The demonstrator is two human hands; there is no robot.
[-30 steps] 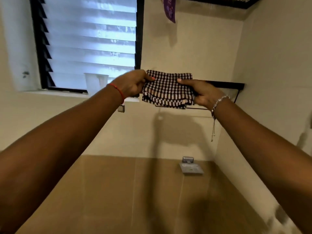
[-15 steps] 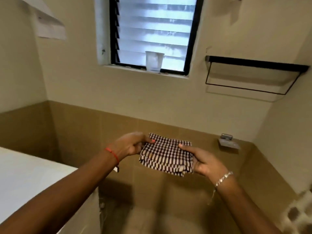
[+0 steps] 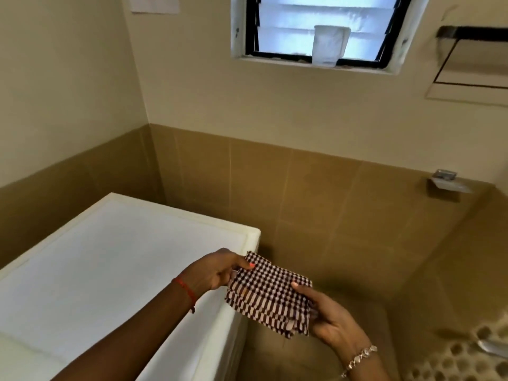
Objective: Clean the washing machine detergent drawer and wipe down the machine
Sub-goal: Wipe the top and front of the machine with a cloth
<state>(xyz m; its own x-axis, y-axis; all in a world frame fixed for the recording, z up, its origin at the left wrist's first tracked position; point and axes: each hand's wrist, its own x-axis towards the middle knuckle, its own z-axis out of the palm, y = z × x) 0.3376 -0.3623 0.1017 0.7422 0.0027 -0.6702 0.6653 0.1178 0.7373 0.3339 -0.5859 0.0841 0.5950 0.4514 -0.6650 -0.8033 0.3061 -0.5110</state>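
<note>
Folded checked cloth (image 3: 268, 295), dark and white, is held in the air just off the right edge of the washing machine (image 3: 110, 270). It is near the white top but not on it.

Cloth's long axis runs upper-left to lower-right, from hand to hand. Left hand (image 3: 214, 273) pinches the upper-left corner, thumb on top. Right hand (image 3: 330, 323) grips the lower-right edge, thumb over the fabric, fingers beneath.

Machine top lies left of and below the cloth, and the left hand is nearer to it. Judgement: wiping calls for a short carry leftward and down. Detergent drawer is not in view.

Beyond: plastic cup (image 3: 328, 45) on the window sill, metal soap dish (image 3: 446, 182) on the tiled wall.
</note>
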